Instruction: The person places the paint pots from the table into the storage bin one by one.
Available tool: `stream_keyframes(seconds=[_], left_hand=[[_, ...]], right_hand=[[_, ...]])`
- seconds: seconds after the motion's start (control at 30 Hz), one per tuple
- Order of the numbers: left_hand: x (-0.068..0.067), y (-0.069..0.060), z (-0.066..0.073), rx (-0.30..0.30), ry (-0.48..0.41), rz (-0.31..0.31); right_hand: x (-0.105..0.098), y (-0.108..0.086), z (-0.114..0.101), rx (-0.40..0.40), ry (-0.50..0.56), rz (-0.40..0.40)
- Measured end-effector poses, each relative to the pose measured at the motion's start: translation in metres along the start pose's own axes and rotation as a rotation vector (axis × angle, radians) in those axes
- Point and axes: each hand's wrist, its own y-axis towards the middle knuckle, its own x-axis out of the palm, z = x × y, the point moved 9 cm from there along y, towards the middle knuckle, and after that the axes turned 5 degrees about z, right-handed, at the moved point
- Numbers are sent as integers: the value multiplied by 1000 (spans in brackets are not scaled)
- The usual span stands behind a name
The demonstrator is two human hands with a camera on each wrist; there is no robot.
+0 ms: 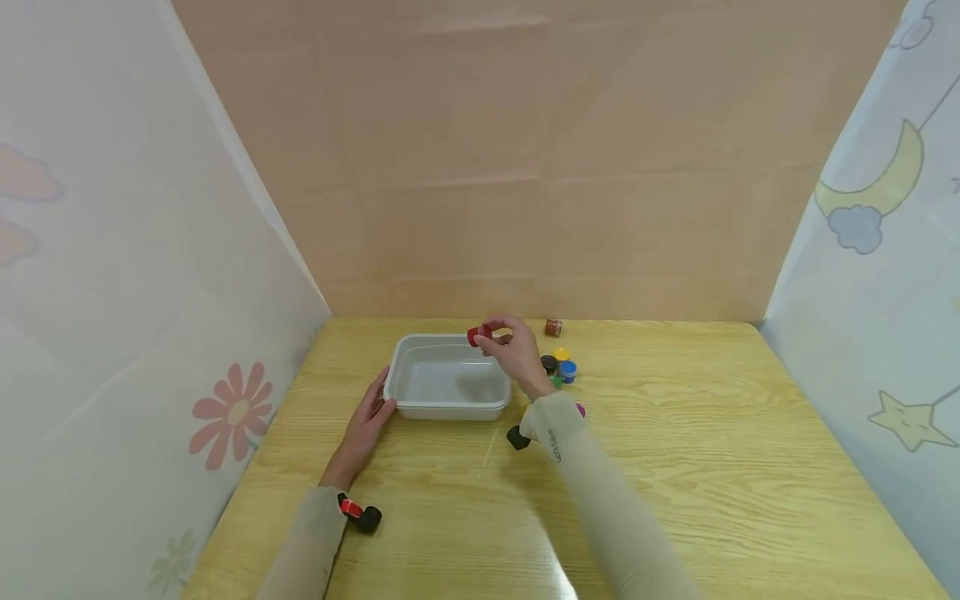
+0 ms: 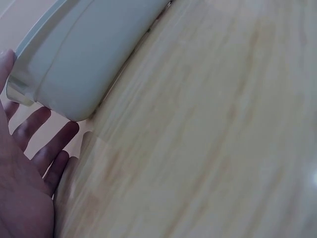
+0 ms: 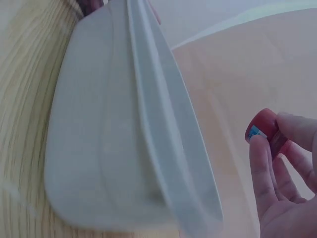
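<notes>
A white plastic tub (image 1: 450,411) stands on the wooden table. My left hand (image 1: 369,421) is at its left end, fingers extended; in the left wrist view, fingers (image 2: 59,144) are spread along the corner and the thumb touches the rim. Above the tub's right rear corner, my right hand (image 1: 516,354) pinches a small red paint pot (image 1: 474,336) between thumb and fingers. The right wrist view shows the pot (image 3: 262,124) tilted, with a blue patch on its side. Beside the right wrist stand small pots with yellow (image 1: 562,354), black (image 1: 549,364), blue (image 1: 567,372) and green (image 1: 556,382) lids.
A reddish-brown pot (image 1: 553,327) lies on its side near the table's back edge. Something magenta (image 1: 581,410) shows partly behind the right sleeve. Brown paper (image 1: 450,208) covers the back, and printed sheets (image 1: 150,292) rise on both sides of the table (image 1: 720,450).
</notes>
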Motion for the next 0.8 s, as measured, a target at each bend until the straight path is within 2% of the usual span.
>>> stream_keyframes(seconds=[0.17,0.43,0.63,0.8], left_hand=[[2,0,-1,-15,-4,-4],[0,-1,-1,-21,41,-10],[-2,-1,-1,-21,33,-11],[0,-1,2,-8,42,-14]], right_hand=[[19,3,-1,24,22,-21],[47,7,5,93,133,-52],[68,9,10,107,116,-92],[78,11,13,118,116,-101]])
